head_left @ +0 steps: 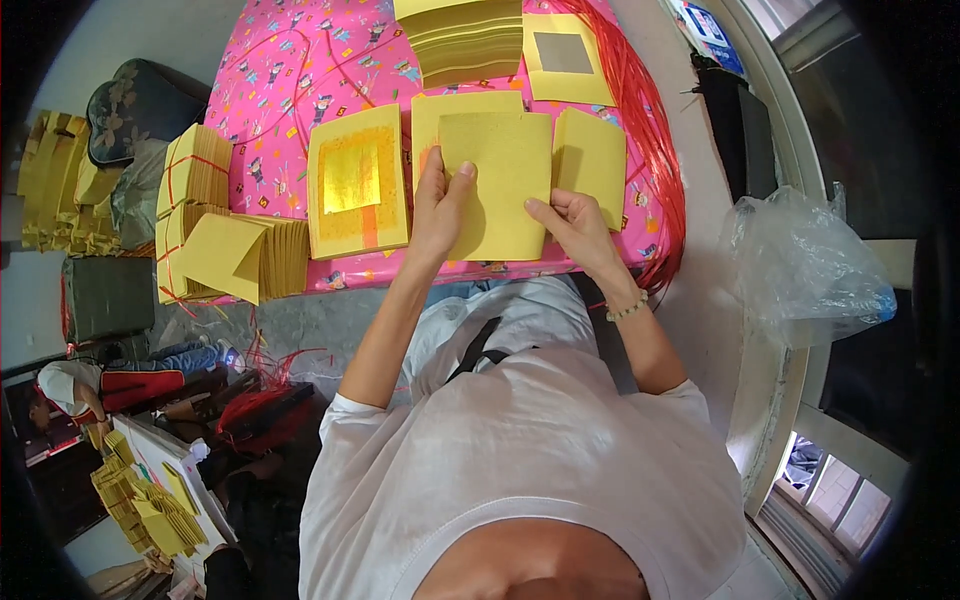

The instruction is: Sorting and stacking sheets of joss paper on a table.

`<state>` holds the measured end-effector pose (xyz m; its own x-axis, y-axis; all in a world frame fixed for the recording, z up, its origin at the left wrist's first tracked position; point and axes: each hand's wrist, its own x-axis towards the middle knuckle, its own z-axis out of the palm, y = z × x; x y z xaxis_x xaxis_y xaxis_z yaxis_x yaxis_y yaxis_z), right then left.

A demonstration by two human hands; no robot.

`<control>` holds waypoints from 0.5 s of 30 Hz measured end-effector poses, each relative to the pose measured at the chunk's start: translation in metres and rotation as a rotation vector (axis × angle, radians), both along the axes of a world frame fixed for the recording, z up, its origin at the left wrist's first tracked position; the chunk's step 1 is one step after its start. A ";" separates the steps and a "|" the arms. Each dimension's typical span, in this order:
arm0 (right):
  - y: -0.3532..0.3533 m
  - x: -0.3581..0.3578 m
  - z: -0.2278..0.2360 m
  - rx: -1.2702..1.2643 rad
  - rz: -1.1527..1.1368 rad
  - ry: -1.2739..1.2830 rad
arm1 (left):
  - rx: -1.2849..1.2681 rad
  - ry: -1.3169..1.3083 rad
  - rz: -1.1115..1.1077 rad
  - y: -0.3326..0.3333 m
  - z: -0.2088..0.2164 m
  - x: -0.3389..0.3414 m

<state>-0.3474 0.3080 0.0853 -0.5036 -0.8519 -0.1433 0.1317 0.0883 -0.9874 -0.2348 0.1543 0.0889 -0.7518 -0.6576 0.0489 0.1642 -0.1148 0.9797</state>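
Both my hands hold a sheet or folded piece of yellow joss paper (pixel 503 190) at the near edge of the table. My left hand (pixel 440 208) grips its left side, thumb on the face and fingers partly behind. On its right edge, my right hand (pixel 580 230) pinches the paper with thumb and bent fingers. Behind it lies more yellow paper (pixel 470 103). To the left is a joss paper stack (pixel 330 228) with a gold square and orange staining. Another yellow stack (pixel 600 165) sits just right of my right hand, partly covered.
A pink patterned tablecloth (pixel 270 100) covers the table. Red-tied paper bundles (pixel 195 175) and a fanned stack (pixel 275 255) line its left side. A tall stack (pixel 468 50), a silver-square sheet (pixel 548 85) and red strings (pixel 655 170) lie farther back. A plastic bag (pixel 810 265) hangs at right.
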 end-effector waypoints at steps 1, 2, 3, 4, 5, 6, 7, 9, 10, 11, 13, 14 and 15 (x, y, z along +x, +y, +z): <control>0.001 0.001 0.001 -0.006 -0.017 -0.038 | -0.016 0.013 0.019 0.001 0.001 -0.001; 0.003 0.002 -0.004 -0.006 -0.020 -0.039 | -0.016 0.012 0.017 0.000 0.002 -0.001; 0.006 0.004 -0.009 -0.017 0.008 -0.079 | -0.029 -0.007 0.015 -0.001 0.003 0.000; 0.008 0.005 -0.012 -0.028 0.035 -0.120 | -0.043 -0.026 0.014 -0.002 0.004 0.000; 0.011 0.003 -0.013 -0.027 0.035 -0.120 | -0.042 -0.027 0.014 -0.001 0.003 -0.001; 0.012 0.003 -0.010 0.027 0.035 -0.065 | -0.027 -0.015 0.043 0.000 0.002 -0.002; 0.014 0.003 -0.008 0.082 0.035 -0.010 | -0.011 -0.003 0.072 0.001 0.001 -0.002; 0.016 0.009 -0.009 0.076 0.015 -0.023 | 0.012 0.012 0.098 0.000 0.005 -0.002; 0.017 0.012 -0.009 0.070 -0.004 -0.034 | 0.035 0.029 0.125 -0.001 0.006 -0.003; 0.019 0.014 -0.012 0.072 -0.011 -0.035 | 0.037 0.029 0.119 -0.001 0.004 -0.003; 0.023 0.015 -0.017 0.075 0.018 -0.011 | -0.028 0.005 0.133 0.000 0.000 -0.003; 0.025 0.012 -0.016 0.077 0.014 -0.011 | -0.026 0.005 0.130 0.002 -0.001 -0.005; 0.027 0.010 -0.015 0.087 0.010 -0.040 | -0.001 -0.001 0.119 0.004 -0.002 -0.007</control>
<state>-0.3376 0.3352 0.0707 -0.4874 -0.8404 -0.2369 0.1698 0.1749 -0.9698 -0.2418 0.1581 0.0873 -0.6685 -0.7421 0.0487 0.1753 -0.0936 0.9801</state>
